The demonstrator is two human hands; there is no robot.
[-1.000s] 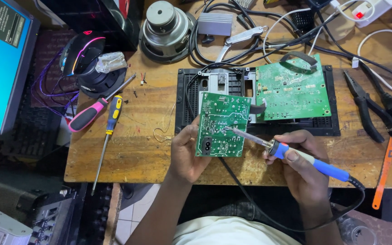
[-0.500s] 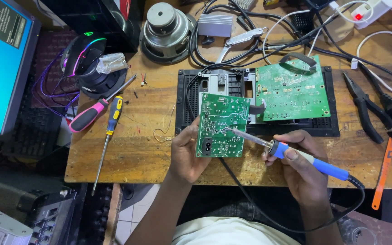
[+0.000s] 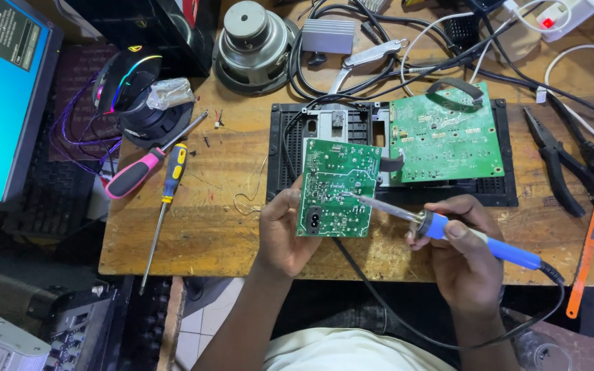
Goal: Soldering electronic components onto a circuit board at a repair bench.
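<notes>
Two hands busy: left hand (image 3: pixel 284 230) grips small green circuit board (image 3: pixel 337 187) by its edge; right hand (image 3: pixel 463 257) pinches blue-handled soldering iron (image 3: pixel 448 230), tip on board, over wooden counter (image 3: pixel 221 227).

Left hand (image 3: pixel 284 230): raised from the lower edge of the view on a bare forearm, fingers curled, thumb up, closed in a grip along its right side. Right hand (image 3: pixel 465 251): bare forearm likewise rising, fingers and thumb pinched together pen-fashion, knuckles uppermost, pointing left toward the other hand.
</notes>
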